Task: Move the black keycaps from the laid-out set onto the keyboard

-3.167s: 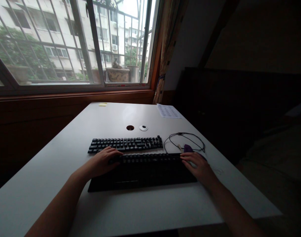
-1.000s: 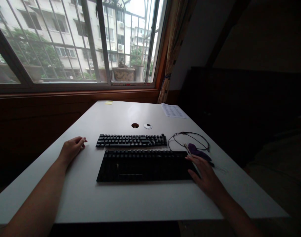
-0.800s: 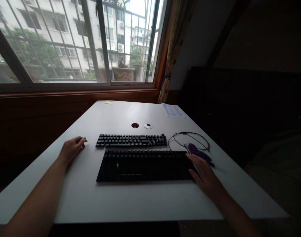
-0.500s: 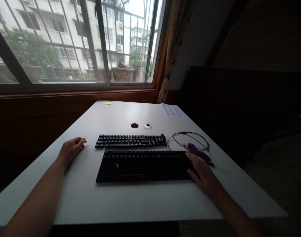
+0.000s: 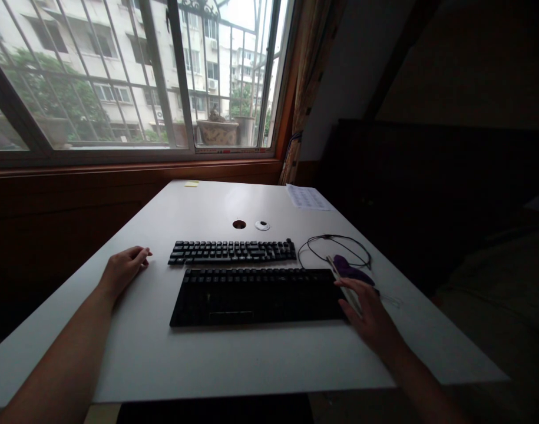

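Observation:
My left hand (image 5: 123,270) rests on the table left of the keyboards, its fingers curled in and thumb laid along them; nothing shows in it. The black keyboard (image 5: 234,251) lies farther back, its keys facing up. Nearer me is a larger black board (image 5: 251,300) with keys along its far edge and a dark, glossy front. At its right end, my right hand (image 5: 364,309) has thumb and fingers apart over a slim pale stick-like tool (image 5: 333,263). The tool's lower part is partly covered by the fingers. A purple item (image 5: 351,270) lies just behind that hand.
A looped black cable (image 5: 366,250) lies right of the keyboards. Behind them are a round hole (image 5: 239,224) in the white table (image 5: 251,365) and a white disc (image 5: 263,225). Printed paper (image 5: 308,198) and a yellow note (image 5: 191,184) are at the far edge, below a barred window.
My right hand has drawn slightly right and toward me, baring more of the pale tool. The left hand stays in place. The whole view has shifted a little.

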A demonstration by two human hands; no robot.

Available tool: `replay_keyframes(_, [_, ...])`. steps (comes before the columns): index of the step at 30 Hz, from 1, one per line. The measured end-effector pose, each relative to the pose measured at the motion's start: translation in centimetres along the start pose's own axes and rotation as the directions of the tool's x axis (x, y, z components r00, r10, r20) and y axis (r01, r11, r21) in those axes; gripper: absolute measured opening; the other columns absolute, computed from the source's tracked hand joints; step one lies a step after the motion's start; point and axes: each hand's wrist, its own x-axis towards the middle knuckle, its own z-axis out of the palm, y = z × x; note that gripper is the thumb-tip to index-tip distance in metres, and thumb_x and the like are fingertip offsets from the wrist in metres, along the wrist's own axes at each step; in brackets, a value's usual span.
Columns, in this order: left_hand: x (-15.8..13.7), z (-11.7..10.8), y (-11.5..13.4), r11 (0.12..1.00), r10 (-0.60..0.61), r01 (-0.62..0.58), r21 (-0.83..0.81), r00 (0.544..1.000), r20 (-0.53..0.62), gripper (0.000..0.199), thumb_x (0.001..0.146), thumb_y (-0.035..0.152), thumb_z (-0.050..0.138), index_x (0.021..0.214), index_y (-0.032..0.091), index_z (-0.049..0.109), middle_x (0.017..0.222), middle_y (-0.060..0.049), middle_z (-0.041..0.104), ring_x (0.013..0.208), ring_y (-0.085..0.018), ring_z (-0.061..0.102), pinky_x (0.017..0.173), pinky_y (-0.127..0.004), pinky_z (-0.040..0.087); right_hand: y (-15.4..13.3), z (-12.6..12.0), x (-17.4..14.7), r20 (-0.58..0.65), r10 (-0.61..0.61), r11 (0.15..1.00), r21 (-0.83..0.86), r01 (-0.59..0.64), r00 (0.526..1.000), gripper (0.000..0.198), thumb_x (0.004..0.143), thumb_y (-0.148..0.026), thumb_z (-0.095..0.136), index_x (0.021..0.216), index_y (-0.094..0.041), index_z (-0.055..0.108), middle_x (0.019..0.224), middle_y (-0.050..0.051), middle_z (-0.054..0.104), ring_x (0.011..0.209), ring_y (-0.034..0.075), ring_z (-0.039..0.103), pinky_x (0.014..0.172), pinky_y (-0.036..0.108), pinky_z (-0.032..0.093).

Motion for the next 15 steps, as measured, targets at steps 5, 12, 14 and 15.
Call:
replay_keyframes(5, [0.05, -0.05, 0.20, 1.000, 0.006, -0.007, 0.018, 1.000, 0.002, 0.046, 0.085, 0.059, 0.047, 0.088, 0.021, 0.072, 0.072, -0.002, 0.073, 0.073, -0.022, 0.070, 0.073, -0.030, 0.048, -0.25, -0.12, 0.02, 0.075, -0.003, 1.000, -0.010, 0.003, 0.997, 0.054, 0.100, -0.039, 0.049, 0.151, -0.032, 0.034, 0.147, 0.009, 0.048, 0.137, 0.029, 0.045, 0.113, 0.053, 0.040])
replay_keyframes(12, [0.11, 0.06, -0.06, 1.000, 0.003, -0.003, 0.015, 1.000, 0.015, 0.045, 0.086, 0.059, 0.047, 0.090, 0.022, 0.072, 0.074, -0.002, 0.074, 0.071, -0.021, 0.070, 0.073, -0.029, 0.048, 0.01, 0.08, -0.14, 0.050, -0.023, 0.999, -0.029, 0.025, 0.998, 0.056, 0.099, -0.038, 0.051, 0.152, -0.031, 0.032, 0.145, 0.010, 0.049, 0.136, 0.030, 0.045, 0.113, 0.054, 0.040])
replay_keyframes(14, [0.08, 0.04, 0.00, 1.000, 0.005, -0.006, 0.023, 1.000, 0.016, 0.045, 0.086, 0.059, 0.047, 0.090, 0.022, 0.072, 0.075, -0.002, 0.074, 0.073, -0.022, 0.070, 0.073, -0.029, 0.048, -0.01, 0.12, -0.08, 0.082, -0.023, 0.999, -0.029, 0.026, 0.996, 0.057, 0.099, -0.038, 0.051, 0.152, -0.031, 0.031, 0.148, 0.009, 0.048, 0.138, 0.030, 0.044, 0.114, 0.054, 0.039])
replay_keyframes(15, [0.07, 0.02, 0.04, 1.000, 0.008, -0.009, 0.027, 1.000, 0.017, 0.045, 0.086, 0.059, 0.047, 0.090, 0.022, 0.072, 0.075, -0.002, 0.074, 0.074, -0.022, 0.070, 0.073, -0.029, 0.048, 0.01, 0.14, -0.07, 0.074, -0.021, 0.999, -0.028, 0.023, 0.997, 0.056, 0.099, -0.038, 0.051, 0.152, -0.031, 0.032, 0.146, 0.009, 0.050, 0.137, 0.030, 0.044, 0.114, 0.054, 0.039])
